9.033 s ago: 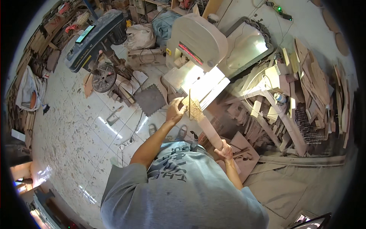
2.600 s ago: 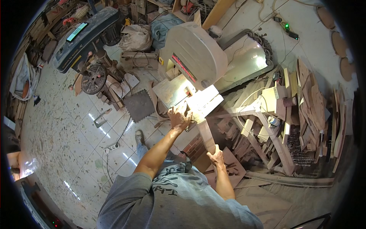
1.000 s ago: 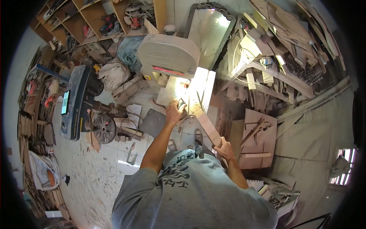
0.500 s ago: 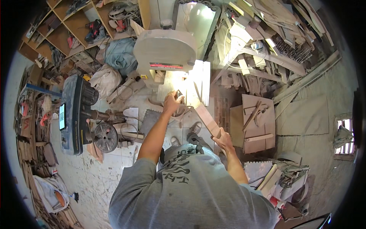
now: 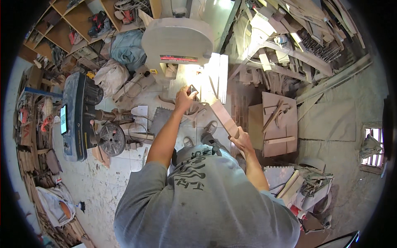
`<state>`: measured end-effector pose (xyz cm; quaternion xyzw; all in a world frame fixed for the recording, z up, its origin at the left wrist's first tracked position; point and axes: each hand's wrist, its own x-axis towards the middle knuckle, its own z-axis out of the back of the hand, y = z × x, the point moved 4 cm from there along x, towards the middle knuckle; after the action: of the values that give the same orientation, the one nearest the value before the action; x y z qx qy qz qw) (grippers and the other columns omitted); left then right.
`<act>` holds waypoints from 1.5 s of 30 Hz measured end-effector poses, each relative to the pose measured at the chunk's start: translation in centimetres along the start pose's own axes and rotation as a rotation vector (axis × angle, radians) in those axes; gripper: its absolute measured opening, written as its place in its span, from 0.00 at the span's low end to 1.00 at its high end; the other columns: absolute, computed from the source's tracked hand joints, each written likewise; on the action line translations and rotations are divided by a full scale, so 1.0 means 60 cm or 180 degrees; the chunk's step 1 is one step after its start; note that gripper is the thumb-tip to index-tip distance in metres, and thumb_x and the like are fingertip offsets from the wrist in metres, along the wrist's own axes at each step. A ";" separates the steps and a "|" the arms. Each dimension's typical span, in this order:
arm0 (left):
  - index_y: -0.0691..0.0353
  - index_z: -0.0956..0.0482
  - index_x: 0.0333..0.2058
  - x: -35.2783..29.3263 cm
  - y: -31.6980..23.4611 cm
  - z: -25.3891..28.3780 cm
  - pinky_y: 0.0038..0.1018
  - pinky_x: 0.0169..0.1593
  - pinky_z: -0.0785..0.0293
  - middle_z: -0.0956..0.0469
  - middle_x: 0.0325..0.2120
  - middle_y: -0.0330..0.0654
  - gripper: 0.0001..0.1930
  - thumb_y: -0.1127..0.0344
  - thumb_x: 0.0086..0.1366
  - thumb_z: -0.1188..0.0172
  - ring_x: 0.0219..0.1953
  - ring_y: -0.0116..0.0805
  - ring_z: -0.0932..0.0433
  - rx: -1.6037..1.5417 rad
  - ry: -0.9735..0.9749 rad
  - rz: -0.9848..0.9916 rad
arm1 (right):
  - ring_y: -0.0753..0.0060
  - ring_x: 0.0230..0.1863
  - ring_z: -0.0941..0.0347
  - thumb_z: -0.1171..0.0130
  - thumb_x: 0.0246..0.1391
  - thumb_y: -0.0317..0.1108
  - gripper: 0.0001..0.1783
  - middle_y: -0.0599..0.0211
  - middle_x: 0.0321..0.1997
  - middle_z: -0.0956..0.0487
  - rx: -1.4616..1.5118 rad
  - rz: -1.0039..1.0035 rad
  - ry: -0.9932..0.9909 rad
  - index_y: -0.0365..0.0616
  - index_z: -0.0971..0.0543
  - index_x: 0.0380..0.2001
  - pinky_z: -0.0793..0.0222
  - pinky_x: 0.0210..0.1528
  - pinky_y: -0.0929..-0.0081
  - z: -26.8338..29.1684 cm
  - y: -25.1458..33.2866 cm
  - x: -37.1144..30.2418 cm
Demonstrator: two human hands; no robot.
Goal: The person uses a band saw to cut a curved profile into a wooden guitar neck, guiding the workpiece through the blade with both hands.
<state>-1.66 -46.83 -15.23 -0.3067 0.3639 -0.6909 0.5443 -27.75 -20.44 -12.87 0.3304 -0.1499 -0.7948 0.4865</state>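
In front of me stands a bandsaw (image 5: 178, 39) with a rounded grey upper housing, and a glaring light washes out much of its ribbed table (image 5: 223, 78). My right hand (image 5: 242, 141) is closed round the near end of a pale wooden board (image 5: 223, 116). The board slants away from me to the left, its far end in the glare at the table. My left hand (image 5: 184, 99) is at the table's near left edge, fingers and thumb pinched about a small dark piece too unclear to name. Glare hides the blade.
At left stands a dark blue machine (image 5: 75, 118) with a wheel-like round part. Farther off are a tool shelf (image 5: 78, 20) and bundled cloth (image 5: 129, 49). Offcuts pile up at far right (image 5: 285, 53); a wide panel (image 5: 279, 124) bearing loose wood is at right. My shoes (image 5: 210, 126) are below the table.
The whole view has shifted slightly, with the bandsaw appearing higher. Both hands keep nearly the same places and grips; the board shows little movement against the table.
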 end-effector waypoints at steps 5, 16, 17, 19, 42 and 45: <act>0.65 0.21 0.53 -0.001 0.001 0.002 0.41 0.48 0.24 0.19 0.39 0.53 0.25 0.58 0.59 0.30 0.42 0.50 0.20 -0.0024 0.0089 0.0112 | 0.30 0.46 0.23 0.30 0.42 0.53 0.35 0.35 0.39 0.19 -0.0047 -0.0034 0.0103 0.39 0.29 0.47 0.28 0.48 0.44 -0.007 -0.001 -0.005; 0.64 0.21 0.55 -0.003 -0.005 0.007 0.39 0.47 0.24 0.18 0.39 0.53 0.26 0.60 0.60 0.29 0.42 0.48 0.19 0.0019 0.0087 0.0137 | 0.31 0.51 0.24 0.30 0.43 0.53 0.38 0.34 0.44 0.19 -0.0098 -0.0116 0.0155 0.41 0.30 0.52 0.29 0.52 0.45 -0.020 -0.010 0.001; 0.65 0.21 0.54 -0.004 -0.007 0.008 0.40 0.47 0.24 0.19 0.38 0.53 0.26 0.60 0.59 0.29 0.41 0.49 0.19 -0.0037 0.0106 0.0125 | 0.31 0.50 0.23 0.30 0.43 0.53 0.38 0.35 0.44 0.19 -0.0188 -0.0171 0.0106 0.40 0.30 0.52 0.29 0.52 0.45 -0.021 -0.013 0.002; 0.62 0.22 0.56 -0.004 -0.009 0.010 0.39 0.48 0.23 0.18 0.40 0.52 0.27 0.59 0.60 0.30 0.42 0.47 0.18 0.0023 0.0132 0.0192 | 0.32 0.50 0.23 0.30 0.43 0.52 0.38 0.34 0.44 0.19 -0.0149 -0.0089 0.0111 0.40 0.30 0.52 0.28 0.52 0.45 -0.021 -0.014 0.003; 0.59 0.22 0.58 -0.003 0.001 0.011 0.36 0.48 0.23 0.17 0.40 0.49 0.26 0.61 0.61 0.30 0.42 0.44 0.18 -0.0060 0.0081 0.0146 | 0.33 0.50 0.23 0.32 0.44 0.48 0.34 0.36 0.44 0.18 -0.0036 -0.0021 0.0210 0.40 0.30 0.49 0.27 0.52 0.46 -0.001 0.010 0.003; 0.60 0.22 0.59 -0.002 0.002 0.010 0.34 0.48 0.23 0.17 0.40 0.48 0.27 0.62 0.61 0.31 0.41 0.42 0.18 -0.0103 0.0059 0.0120 | 0.33 0.50 0.23 0.32 0.44 0.49 0.34 0.36 0.44 0.19 -0.0096 -0.0031 0.0201 0.39 0.30 0.49 0.28 0.52 0.46 -0.003 0.009 0.006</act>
<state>-1.09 -46.82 -14.99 -0.3021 0.3858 -0.6774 0.5487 -27.40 -20.99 -12.85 0.3486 -0.1209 -0.7885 0.4921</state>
